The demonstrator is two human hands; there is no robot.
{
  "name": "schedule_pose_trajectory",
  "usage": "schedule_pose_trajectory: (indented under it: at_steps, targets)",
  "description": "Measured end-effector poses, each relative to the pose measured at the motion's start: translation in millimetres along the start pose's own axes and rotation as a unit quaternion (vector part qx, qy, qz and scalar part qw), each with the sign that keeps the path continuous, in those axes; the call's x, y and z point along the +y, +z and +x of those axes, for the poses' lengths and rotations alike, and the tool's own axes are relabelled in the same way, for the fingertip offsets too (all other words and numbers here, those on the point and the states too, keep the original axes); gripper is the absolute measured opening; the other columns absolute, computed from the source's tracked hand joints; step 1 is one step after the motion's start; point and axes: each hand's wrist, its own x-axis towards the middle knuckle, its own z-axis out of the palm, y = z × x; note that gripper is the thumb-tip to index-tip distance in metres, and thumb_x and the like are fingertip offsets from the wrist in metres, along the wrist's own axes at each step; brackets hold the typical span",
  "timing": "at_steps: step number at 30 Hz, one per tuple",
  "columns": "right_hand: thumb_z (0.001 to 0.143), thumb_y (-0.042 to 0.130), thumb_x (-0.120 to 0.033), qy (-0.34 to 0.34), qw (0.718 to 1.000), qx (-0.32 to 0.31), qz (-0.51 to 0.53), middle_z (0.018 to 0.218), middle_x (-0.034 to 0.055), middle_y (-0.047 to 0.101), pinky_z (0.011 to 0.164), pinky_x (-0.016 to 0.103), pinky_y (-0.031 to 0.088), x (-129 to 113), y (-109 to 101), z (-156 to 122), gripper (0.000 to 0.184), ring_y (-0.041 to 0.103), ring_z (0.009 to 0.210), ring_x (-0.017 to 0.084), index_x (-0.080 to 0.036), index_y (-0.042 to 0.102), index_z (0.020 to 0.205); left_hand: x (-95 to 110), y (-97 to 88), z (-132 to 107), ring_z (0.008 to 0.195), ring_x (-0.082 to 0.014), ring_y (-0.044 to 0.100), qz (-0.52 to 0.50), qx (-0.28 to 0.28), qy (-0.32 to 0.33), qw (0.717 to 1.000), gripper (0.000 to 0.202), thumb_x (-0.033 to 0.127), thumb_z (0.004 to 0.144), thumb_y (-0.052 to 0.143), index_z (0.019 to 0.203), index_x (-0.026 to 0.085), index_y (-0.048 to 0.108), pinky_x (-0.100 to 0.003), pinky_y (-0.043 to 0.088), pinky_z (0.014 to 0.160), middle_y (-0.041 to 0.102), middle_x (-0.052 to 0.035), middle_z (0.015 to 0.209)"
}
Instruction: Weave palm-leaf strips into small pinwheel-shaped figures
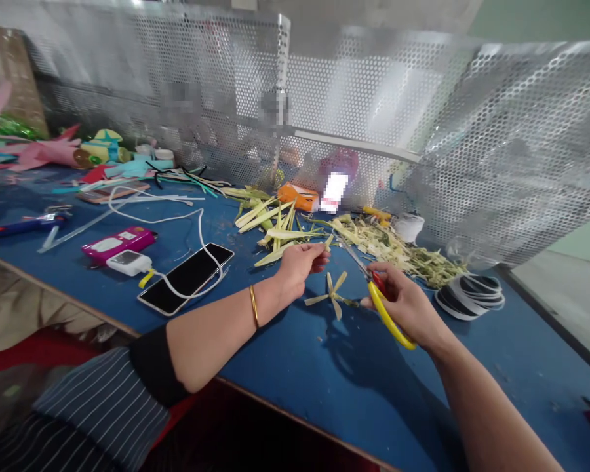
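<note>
My left hand [299, 262] is closed in a pinch on a pale leaf strip [324, 245] just above the blue table [324, 380]. My right hand [406, 305] grips yellow-handled scissors [383, 308], whose blades point up and left toward that strip. Between the two hands a small folded star of leaf strips [330, 296] lies on the table. Behind them sit loose green-yellow leaf strips [275, 223] and a heap of trimmed scraps [398, 252].
A black phone [187, 278] with a white cable, a white charger [128, 262] and a pink device [118, 241] lie at left. Rolls of black and white bands [472, 295] sit at right. An orange box [297, 195] stands by the perforated metal screen [373, 131]. Coloured craft pieces [78, 154] crowd the far left.
</note>
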Motion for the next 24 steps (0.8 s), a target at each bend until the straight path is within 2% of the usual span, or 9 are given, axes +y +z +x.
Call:
schedule_pose_trajectory:
  at_steps: [3, 7, 13, 20, 24]
  targets:
    - [0.066, 0.076, -0.042, -0.004, 0.998, 0.009, -0.06, 0.068, -0.0052, 0.047, 0.056, 0.025, 0.04, 4, 0, 0, 0.054, 0.045, 0.062, 0.013, -0.022, 0.059, 0.113, -1, 0.6, -1, 0.054, -0.0084, 0.058, 0.006, -0.012, 0.014, 1.0, 0.02, 0.014, 0.085, 0.063, 0.066, 0.013, 0.065, -0.024, 0.045, 0.056, 0.065, -0.0017, 0.064]
    - [0.07, 0.074, -0.042, -0.001, 0.996, -0.006, -0.088, 0.071, -0.0036, 0.054, 0.056, 0.024, 0.041, 8, 2, -1, 0.053, 0.047, 0.063, 0.013, -0.022, 0.062, 0.117, -4, 1.2, -3, 0.053, -0.0085, 0.058, 0.016, -0.038, 0.028, 0.999, 0.02, 0.011, 0.085, 0.061, 0.065, 0.013, 0.065, -0.023, 0.045, 0.055, 0.065, -0.0014, 0.063]
    - [0.071, 0.073, -0.045, 0.003, 0.997, -0.013, -0.071, 0.082, -0.0001, 0.066, 0.062, 0.026, 0.047, 13, 5, 0, 0.056, 0.056, 0.069, 0.016, -0.02, 0.065, 0.121, -9, 0.6, -2, 0.054, -0.0087, 0.059, 0.028, -0.057, 0.024, 0.998, 0.018, 0.01, 0.084, 0.06, 0.067, 0.013, 0.067, -0.023, 0.047, 0.057, 0.066, -0.0019, 0.064]
    - [0.074, 0.07, -0.049, -0.021, 0.998, -0.045, -0.041, 0.08, 0.0008, 0.069, 0.06, 0.026, 0.049, 14, 5, 1, 0.055, 0.059, 0.067, 0.017, -0.019, 0.068, 0.12, -10, -0.1, -1, 0.055, -0.0092, 0.059, 0.037, -0.061, 0.025, 0.997, 0.017, 0.012, 0.083, 0.062, 0.067, 0.014, 0.067, -0.025, 0.049, 0.061, 0.067, -0.0029, 0.065]
    - [0.075, 0.069, -0.049, -0.031, 0.998, -0.044, -0.033, 0.078, 0.0006, 0.069, 0.061, 0.025, 0.048, 12, 5, 1, 0.052, 0.059, 0.068, 0.017, -0.019, 0.07, 0.116, -10, 0.2, -1, 0.055, -0.0095, 0.059, 0.036, -0.056, 0.018, 0.998, 0.018, 0.012, 0.084, 0.061, 0.067, 0.014, 0.066, -0.026, 0.05, 0.062, 0.066, -0.0027, 0.064]
